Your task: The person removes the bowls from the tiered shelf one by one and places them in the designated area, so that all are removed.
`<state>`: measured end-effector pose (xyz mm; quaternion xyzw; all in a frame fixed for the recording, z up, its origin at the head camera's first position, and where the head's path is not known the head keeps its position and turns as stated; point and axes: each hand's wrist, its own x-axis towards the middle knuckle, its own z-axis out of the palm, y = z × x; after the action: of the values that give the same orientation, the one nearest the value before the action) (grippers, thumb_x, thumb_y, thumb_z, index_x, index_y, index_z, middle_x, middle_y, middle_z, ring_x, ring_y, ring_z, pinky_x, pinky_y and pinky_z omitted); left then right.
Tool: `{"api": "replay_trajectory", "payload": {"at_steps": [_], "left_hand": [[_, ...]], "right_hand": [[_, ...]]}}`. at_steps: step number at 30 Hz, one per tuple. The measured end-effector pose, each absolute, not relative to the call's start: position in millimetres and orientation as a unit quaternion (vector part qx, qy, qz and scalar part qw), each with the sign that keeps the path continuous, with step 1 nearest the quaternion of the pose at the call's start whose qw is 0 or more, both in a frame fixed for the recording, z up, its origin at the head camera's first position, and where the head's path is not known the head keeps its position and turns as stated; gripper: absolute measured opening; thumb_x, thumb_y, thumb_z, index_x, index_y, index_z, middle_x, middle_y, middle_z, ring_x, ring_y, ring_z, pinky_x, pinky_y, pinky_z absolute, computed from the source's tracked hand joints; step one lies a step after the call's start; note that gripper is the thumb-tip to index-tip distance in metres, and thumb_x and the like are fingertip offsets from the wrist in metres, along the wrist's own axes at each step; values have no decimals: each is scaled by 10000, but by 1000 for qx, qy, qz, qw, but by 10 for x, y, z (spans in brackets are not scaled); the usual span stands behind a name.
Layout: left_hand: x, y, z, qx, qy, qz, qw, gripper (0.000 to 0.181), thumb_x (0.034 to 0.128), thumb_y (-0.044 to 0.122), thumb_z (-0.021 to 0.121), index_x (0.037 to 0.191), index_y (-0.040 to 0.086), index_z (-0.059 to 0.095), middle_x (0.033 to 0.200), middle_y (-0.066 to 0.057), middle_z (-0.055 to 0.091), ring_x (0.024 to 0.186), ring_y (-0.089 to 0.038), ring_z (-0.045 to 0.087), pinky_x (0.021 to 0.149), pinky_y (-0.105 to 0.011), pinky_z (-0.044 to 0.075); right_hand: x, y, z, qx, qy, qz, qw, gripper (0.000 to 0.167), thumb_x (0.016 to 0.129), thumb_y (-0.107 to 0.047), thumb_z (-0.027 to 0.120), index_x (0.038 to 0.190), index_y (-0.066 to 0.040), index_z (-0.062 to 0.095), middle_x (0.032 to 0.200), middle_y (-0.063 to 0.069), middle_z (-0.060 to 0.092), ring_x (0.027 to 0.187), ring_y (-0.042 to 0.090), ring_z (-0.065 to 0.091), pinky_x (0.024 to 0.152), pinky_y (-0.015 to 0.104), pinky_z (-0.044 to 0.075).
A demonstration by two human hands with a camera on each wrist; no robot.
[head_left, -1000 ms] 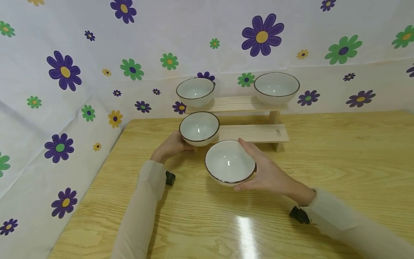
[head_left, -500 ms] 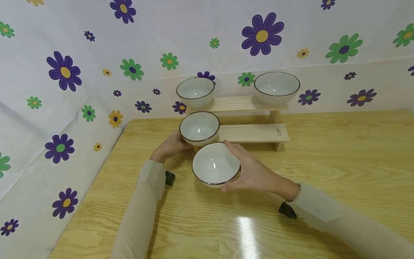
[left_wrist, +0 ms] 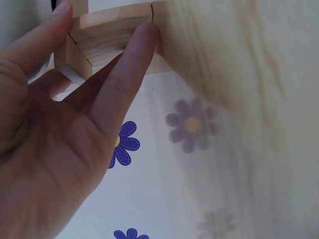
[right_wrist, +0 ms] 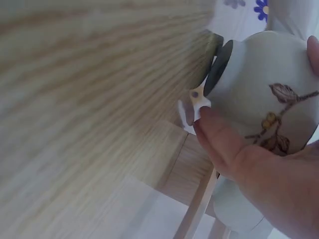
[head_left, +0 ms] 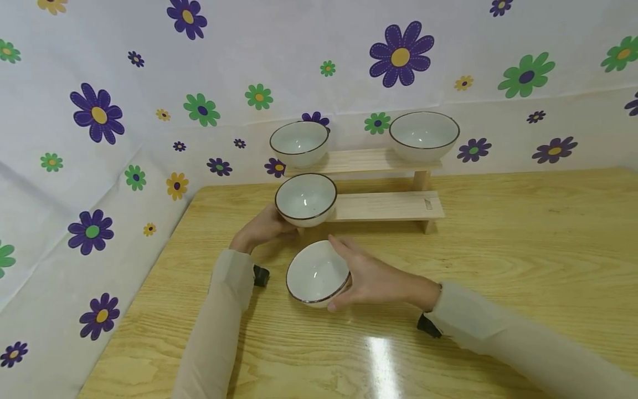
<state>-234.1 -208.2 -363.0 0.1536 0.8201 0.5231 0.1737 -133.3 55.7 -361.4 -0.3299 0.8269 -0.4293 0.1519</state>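
Observation:
In the head view my right hand grips a white bowl with a dark brown rim, thumb and fingers on its right side. This bowl tilts to the left above the table. Its outside shows a brown leafy twig with yellow berries in the right wrist view. My left hand holds the left end of a two-step wooden stand, below a second bowl on the lower step. One of its fingers lies along the wood in the left wrist view. The bowl hides some left fingertips in the head view.
Two more bowls stand on the upper step, one bowl at its left end and another bowl at its right. A flowered cloth hangs behind and to the left of the wooden table.
My right hand has brought its bowl leftward and nearer to me, away from the stand, and the bowl has tilted more. The left hand has stayed at the stand.

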Motion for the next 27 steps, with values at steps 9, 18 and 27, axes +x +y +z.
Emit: {"api": "replay_trajectory", "payload": {"at_steps": [9, 18, 27], "left_hand": [[-2368, -2094, -3647, 154, 830, 503, 183, 636, 930, -75, 613, 1521, -79, 377, 1436, -315, 511, 1187, -387, 569, 1084, -537, 514], [-2362, -2117, -3636, 150, 834, 498, 185, 579, 900, -68, 614, 1455, -103, 451, 1318, -305, 591, 1036, -314, 625, 1014, -464, 558], [-2363, -2135, -3636, 143, 831, 501, 196, 578, 895, -83, 612, 1452, -97, 457, 1222, -281, 638, 935, -267, 661, 982, -464, 587]], "right_hand": [[-1310, 492, -3618, -394, 818, -383, 171, 1175, 843, -226, 879, 1586, 140, 45, 1575, 357, 224, 1408, 494, 385, 1153, 607, 404], [-1464, 742, -3459, -342, 814, -418, 216, 1180, 881, -238, 839, 1615, 71, -32, 1676, 302, 91, 1480, 482, 301, 1165, 631, 382], [-1671, 958, -3270, -288, 820, -474, 142, 1055, 919, -112, 779, 1619, 67, 9, 1622, 323, 213, 1433, 517, 359, 1119, 639, 435]]}}
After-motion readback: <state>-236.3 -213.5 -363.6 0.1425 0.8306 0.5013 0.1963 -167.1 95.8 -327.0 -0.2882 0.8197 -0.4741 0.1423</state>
